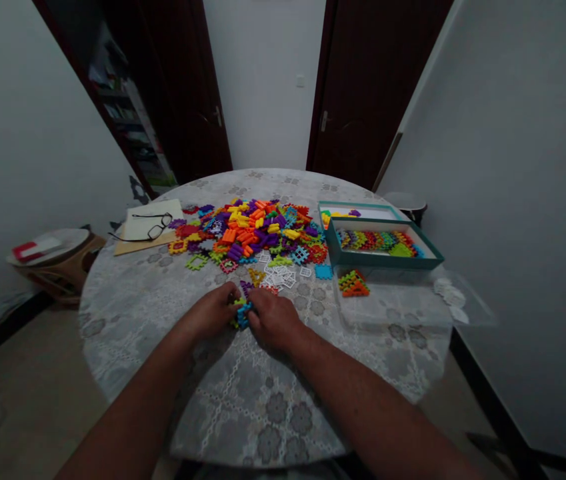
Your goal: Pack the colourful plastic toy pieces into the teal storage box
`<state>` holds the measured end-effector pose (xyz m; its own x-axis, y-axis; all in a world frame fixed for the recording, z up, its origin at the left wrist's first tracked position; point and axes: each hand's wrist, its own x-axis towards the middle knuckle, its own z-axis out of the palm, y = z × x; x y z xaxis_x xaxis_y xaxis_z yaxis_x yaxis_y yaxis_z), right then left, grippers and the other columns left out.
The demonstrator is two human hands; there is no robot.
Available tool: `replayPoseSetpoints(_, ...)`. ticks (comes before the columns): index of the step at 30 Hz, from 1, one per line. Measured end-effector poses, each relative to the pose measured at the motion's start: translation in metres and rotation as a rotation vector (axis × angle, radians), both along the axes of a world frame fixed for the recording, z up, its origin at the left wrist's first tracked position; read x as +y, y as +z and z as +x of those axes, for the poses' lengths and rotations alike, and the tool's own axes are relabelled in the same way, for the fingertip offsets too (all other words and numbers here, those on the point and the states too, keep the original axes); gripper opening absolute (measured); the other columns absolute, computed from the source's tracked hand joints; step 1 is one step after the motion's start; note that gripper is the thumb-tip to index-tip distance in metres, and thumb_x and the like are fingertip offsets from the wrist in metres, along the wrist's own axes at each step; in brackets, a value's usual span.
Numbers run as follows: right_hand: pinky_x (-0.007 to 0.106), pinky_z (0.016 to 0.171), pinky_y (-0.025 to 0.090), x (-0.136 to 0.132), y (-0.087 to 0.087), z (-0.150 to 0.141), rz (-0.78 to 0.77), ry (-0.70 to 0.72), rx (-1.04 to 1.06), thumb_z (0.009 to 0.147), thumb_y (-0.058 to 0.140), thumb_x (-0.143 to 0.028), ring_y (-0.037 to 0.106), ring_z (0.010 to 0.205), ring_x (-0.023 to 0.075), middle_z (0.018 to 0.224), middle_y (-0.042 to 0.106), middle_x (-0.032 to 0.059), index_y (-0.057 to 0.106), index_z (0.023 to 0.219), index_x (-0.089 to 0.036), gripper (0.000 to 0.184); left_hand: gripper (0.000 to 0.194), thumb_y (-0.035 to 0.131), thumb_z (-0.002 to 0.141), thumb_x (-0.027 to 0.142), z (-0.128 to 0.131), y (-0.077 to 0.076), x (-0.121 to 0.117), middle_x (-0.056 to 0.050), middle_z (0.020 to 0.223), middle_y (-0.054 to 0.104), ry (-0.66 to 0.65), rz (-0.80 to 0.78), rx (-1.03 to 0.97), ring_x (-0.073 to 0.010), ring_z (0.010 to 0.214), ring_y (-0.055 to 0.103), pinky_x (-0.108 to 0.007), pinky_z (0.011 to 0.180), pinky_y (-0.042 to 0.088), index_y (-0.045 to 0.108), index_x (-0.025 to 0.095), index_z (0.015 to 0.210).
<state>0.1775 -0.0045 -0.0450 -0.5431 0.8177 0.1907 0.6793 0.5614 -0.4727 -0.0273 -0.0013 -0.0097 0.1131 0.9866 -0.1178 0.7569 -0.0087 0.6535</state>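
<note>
Between my two hands is a small cluster of interlocking plastic building pieces (242,316), blue and green with some yellow. My left hand (215,310) closes on its left side, thumb and fingers pressed in. From the right, my right hand (273,317) grips the blue part, its fingers curled and partly hiding it. A purple piece (246,287) shows just beyond the fingertips. Behind the hands lies a big heap of colourful plastic pieces (257,230), with white lattice pieces (280,276) at its near edge.
A teal box (387,260) holds rows of toothed pieces, with its lid (363,208) behind. In front, a clear plastic tray (393,313) carries an orange-green triangle stack (354,284) and white discs (450,297). Glasses (155,231) rest on a board (140,243) at left.
</note>
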Motion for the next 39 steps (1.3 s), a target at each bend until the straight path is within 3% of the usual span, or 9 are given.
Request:
replayPoseSetpoints(5,0.035,0.097,0.056,0.004,-0.005,-0.002,0.024,0.016,0.174,0.102,0.059,-0.022,0.066,0.124,0.0252,0.141,0.067,0.0125,0.065,0.130,-0.022,0.028,0.031,0.065,0.084,0.047,-0.007,0.002,-0.006,-0.004,0.093,0.078,-0.010,-0.028,-0.212,-0.0247,0.087,0.072,-0.035,0.079,0.056,0.071,0.022,0.100)
replayPoseSetpoints(9,0.034,0.095,0.054,0.008,-0.009,-0.005,-0.008,0.011,0.238,0.102,0.056,-0.018,0.068,0.108,0.0237,0.114,0.072,0.0094,0.068,0.114,-0.021,0.017,0.032,0.067,0.088,0.046,-0.014,-0.003,-0.016,-0.003,0.094,0.076,0.126,0.083,-0.216,-0.0239,0.088,0.071,-0.035,0.082,0.057,0.070,0.023,0.109)
replayPoseSetpoints(13,0.034,0.096,0.053,0.011,-0.011,-0.006,-0.043,0.042,0.308,0.100,0.059,-0.014,0.068,0.106,0.0239,0.108,0.074,0.0087,0.071,0.110,-0.021,0.017,0.040,0.068,0.092,0.046,-0.010,-0.011,-0.022,-0.005,0.112,0.077,0.161,0.189,-0.209,-0.0238,0.096,0.072,-0.036,0.090,0.058,0.070,0.024,0.125)
replayPoseSetpoints(24,0.037,0.106,0.054,0.010,-0.007,-0.004,-0.113,0.015,0.496,0.100,0.057,-0.013,0.072,0.113,0.0254,0.122,0.078,0.0146,0.072,0.129,-0.015,0.033,0.046,0.067,0.095,0.058,0.000,-0.016,-0.022,-0.006,0.104,0.080,0.244,0.171,-0.245,-0.0247,0.090,0.073,-0.037,0.085,0.059,0.073,0.021,0.122)
replayPoseSetpoints(30,0.031,0.092,0.054,0.010,-0.008,-0.004,-0.183,-0.066,0.560,0.098,0.059,-0.014,0.072,0.097,0.0212,0.102,0.079,0.0066,0.076,0.106,-0.021,0.019,0.039,0.063,0.099,0.058,0.005,-0.018,-0.019,-0.005,0.103,0.079,0.246,0.272,-0.276,-0.0249,0.091,0.073,-0.036,0.084,0.058,0.074,0.023,0.113)
replayPoseSetpoints(35,0.029,0.084,0.053,0.010,-0.004,-0.002,-0.239,-0.141,0.612,0.096,0.059,-0.017,0.072,0.091,0.0197,0.100,0.079,0.0037,0.073,0.111,-0.022,0.021,0.034,0.054,0.104,0.052,0.006,-0.019,-0.017,-0.004,0.104,0.076,0.215,0.334,-0.268,-0.0250,0.099,0.071,-0.037,0.092,0.057,0.071,0.023,0.112)
replayPoseSetpoints(39,0.028,0.070,0.053,0.009,-0.004,-0.002,-0.336,-0.164,0.684,0.096,0.058,-0.022,0.072,0.076,0.0182,0.089,0.076,0.0006,0.070,0.113,-0.024,0.021,0.032,0.053,0.104,0.051,0.009,-0.019,-0.017,-0.004,0.103,0.074,0.204,0.357,-0.324,-0.0240,0.095,0.069,-0.036,0.089,0.057,0.069,0.024,0.110)
